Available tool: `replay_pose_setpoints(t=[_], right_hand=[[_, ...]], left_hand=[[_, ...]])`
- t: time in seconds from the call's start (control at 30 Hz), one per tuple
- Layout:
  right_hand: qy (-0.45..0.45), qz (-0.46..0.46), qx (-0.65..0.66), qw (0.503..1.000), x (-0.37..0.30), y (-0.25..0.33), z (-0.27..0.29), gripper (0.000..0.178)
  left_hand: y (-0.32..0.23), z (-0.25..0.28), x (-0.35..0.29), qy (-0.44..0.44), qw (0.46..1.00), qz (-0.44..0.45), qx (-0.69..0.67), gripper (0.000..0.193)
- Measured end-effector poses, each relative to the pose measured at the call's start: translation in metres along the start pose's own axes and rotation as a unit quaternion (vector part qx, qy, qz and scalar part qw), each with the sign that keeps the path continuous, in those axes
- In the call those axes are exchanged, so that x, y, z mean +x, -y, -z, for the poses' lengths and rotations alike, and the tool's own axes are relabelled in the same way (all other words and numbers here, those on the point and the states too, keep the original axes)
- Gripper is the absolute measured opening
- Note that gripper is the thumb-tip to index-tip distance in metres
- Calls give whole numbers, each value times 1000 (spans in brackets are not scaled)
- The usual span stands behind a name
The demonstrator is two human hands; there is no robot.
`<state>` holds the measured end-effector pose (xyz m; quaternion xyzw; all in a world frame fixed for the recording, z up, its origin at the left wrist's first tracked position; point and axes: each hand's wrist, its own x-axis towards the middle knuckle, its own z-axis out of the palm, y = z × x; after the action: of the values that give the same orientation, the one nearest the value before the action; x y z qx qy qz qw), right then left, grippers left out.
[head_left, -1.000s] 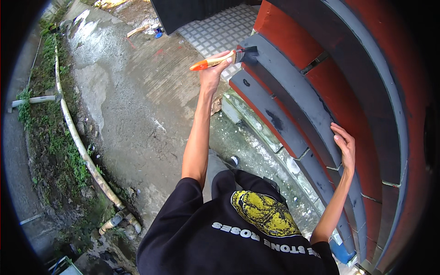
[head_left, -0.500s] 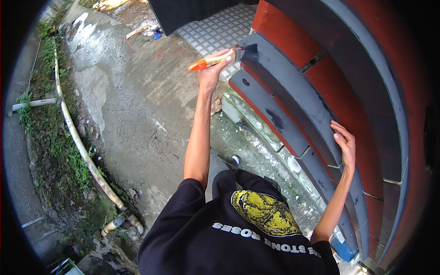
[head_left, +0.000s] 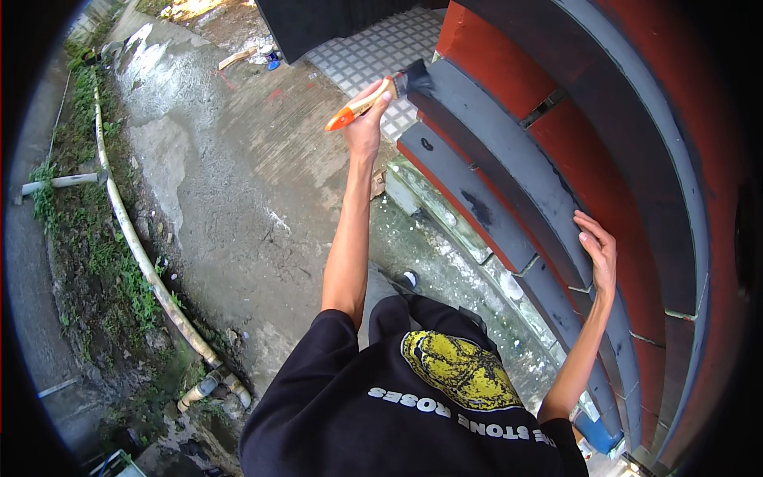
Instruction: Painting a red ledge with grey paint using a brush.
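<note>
My left hand (head_left: 366, 126) is closed around the handle of a paintbrush (head_left: 370, 103) with an orange handle end and dark, paint-wet bristles. The bristles are at the far end of a grey ledge (head_left: 493, 127) on a stepped red and grey wall; whether they touch it I cannot tell. On the same ledge, nearer to me, my right hand (head_left: 598, 245) rests with its fingers stretched out and nothing in it. Below lies a lower grey ledge (head_left: 469, 195) with dark wet-looking patches on top.
A long pale pipe (head_left: 131, 238) runs along a weedy strip at the left. On the concrete ground (head_left: 246, 175) far off lie a wooden piece (head_left: 237, 58) and a small blue tin (head_left: 273, 60). A blue container (head_left: 598, 436) stands low at the right, by the wall.
The paintbrush in my left hand has shifted slightly left and up, bringing its bristles from the ledge's top to its far end edge. My right hand stays in place.
</note>
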<state>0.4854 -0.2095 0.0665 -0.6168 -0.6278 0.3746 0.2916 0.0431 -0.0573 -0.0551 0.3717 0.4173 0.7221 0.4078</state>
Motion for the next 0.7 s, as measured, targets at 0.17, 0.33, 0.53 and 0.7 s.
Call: replay_pose_setpoints(t=[0.17, 0.33, 0.53, 0.7], right_hand=[[-11, 3, 16, 1000, -2, 2, -6, 41], [-7, -3, 15, 1000, -2, 3, -4, 41], [-4, 16, 13, 1000, 2, -2, -4, 39], [-9, 6, 11, 1000, -2, 0, -2, 39]], left_hand=[[5, 12, 4, -89, 993, -63, -48, 40], [22, 17, -6, -10, 997, 13, -79, 43], [20, 14, 7, -175, 983, -56, -26, 42], [19, -7, -24, -138, 979, -31, -149, 47]])
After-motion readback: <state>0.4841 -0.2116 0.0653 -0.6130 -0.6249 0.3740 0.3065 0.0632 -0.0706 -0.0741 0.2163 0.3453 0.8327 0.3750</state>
